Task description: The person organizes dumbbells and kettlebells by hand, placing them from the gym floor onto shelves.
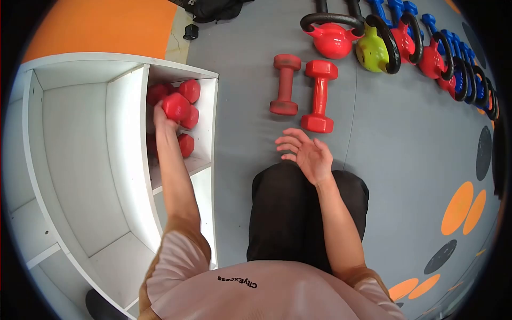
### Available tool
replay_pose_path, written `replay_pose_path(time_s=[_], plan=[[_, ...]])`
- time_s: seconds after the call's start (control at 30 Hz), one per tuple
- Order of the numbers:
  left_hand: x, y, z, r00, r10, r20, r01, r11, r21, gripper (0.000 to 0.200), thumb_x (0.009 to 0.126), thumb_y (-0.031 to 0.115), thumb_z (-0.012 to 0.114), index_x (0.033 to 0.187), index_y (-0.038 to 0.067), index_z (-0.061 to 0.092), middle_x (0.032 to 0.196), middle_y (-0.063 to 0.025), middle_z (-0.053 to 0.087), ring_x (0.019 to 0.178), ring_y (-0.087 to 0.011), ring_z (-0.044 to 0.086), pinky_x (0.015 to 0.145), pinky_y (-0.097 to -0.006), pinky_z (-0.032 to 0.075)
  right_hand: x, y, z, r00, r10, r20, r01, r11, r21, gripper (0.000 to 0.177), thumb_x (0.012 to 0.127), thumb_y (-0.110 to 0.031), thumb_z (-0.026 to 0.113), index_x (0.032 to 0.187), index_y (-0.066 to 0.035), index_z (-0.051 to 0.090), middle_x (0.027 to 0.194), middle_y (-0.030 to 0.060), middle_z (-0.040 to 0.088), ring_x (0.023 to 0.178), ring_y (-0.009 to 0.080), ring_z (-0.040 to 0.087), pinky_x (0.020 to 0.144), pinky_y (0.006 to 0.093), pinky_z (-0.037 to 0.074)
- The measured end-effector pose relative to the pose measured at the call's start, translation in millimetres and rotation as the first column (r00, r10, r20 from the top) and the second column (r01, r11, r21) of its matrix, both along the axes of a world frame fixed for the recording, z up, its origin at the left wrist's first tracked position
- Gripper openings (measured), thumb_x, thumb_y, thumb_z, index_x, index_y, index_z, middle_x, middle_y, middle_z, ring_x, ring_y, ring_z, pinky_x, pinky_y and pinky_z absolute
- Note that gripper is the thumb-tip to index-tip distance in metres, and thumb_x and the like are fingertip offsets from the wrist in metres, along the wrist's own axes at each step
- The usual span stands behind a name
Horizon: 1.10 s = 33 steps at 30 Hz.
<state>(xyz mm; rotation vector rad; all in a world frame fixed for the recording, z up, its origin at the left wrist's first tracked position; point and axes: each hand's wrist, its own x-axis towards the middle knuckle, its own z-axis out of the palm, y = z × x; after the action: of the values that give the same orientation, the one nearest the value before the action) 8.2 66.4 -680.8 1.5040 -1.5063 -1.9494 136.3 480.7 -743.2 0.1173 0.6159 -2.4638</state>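
My left hand [164,118] reaches into a compartment of the white shelf [212,120] and is closed on a red dumbbell [176,106]. Around it in the same compartment lie several other red dumbbells [190,90], partly hidden by one another. Above my lap, my right hand [310,154] is open, palm up with fingers apart, and holds nothing. Just beyond it on the grey floor lie a bright red dumbbell [319,96] and, to its left, a duller red dumbbell [286,85], side by side and apart.
Kettlebells, among them a red one [333,41] and a green one [373,50], stand in a row curving to the right. Blue dumbbells [396,8] lie behind them. A black bag [218,8] rests at the top. Orange spots [457,208] mark the floor at right.
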Motion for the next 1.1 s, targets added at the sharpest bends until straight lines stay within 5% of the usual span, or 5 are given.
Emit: replay_pose_path(time_s=[0.33,0.47,0.63,0.73,1.1], plan=[[164.9,267.7,21.2,0.683,-0.729,-0.041,0.724,0.669,0.167,0.022,0.086,0.02,0.06,0.085,0.0,0.068,0.079,-0.0055,0.068,0.071,-0.0148,0.065,0.071,-0.0283,0.05,2.5,7.8,28.8,0.97,0.132,0.205,-0.061,0.945,-0.321,0.056,0.087,-0.042,0.057,0.125,-0.002,0.049,0.117,0.0167,0.057,0.105,0.024,0.056,0.091,0.0376,0.044],[157.0,345.5,62.9,0.348,-0.918,0.189,0.842,0.218,-0.494,0.021,0.084,0.021,0.066,0.084,0.0,0.068,0.08,-0.0047,0.066,0.073,-0.0099,0.061,0.068,-0.0243,0.049,7.9,64.3,-10.1,0.992,-0.01,0.125,0.032,0.984,-0.175,0.018,0.089,-0.022,0.059,0.085,-0.009,0.047,0.074,0.0036,0.05,0.07,0.016,0.052,0.064,0.0307,0.047],[100.0,334.7,32.0,0.475,-0.876,-0.08,0.839,0.478,-0.258,0.023,0.088,0.024,0.061,0.088,0.0,0.063,0.07,-0.0017,0.057,0.066,-0.009,0.053,0.055,-0.0218,0.038,-4.4,76.1,2.8,0.925,-0.288,0.248,0.378,0.766,-0.52,0.011,0.089,-0.015,0.058,0.084,-0.01,0.048,0.07,0.0026,0.046,0.066,0.0135,0.046,0.064,0.0288,0.043],[83.8,328.8,-26.1,0.521,-0.506,-0.687,0.799,0.571,0.186,0.028,0.091,0.029,0.054,0.096,0.002,0.057,0.073,-0.0025,0.048,0.066,-0.012,0.044,0.052,-0.0237,0.032,-2.2,77.8,1.1,0.792,-0.529,0.305,0.601,0.764,-0.234,0.009,0.087,-0.013,0.058,0.088,-0.011,0.049,0.072,0.0023,0.046,0.067,0.0142,0.046,0.068,0.0306,0.042],[78.2,315.9,-63.4,0.538,0.031,-0.842,0.788,0.336,0.516,0.067,0.072,0.052,0.062,0.118,0.008,0.045,0.099,-0.005,0.043,0.089,-0.0197,0.04,0.069,-0.0304,0.036,-48.3,172.2,41.3,0.851,-0.526,0.013,0.328,0.55,0.768,0.012,0.079,-0.004,0.06,0.084,-0.005,0.05,0.065,0.0036,0.048,0.055,0.0147,0.049,0.054,0.0316,0.044]])
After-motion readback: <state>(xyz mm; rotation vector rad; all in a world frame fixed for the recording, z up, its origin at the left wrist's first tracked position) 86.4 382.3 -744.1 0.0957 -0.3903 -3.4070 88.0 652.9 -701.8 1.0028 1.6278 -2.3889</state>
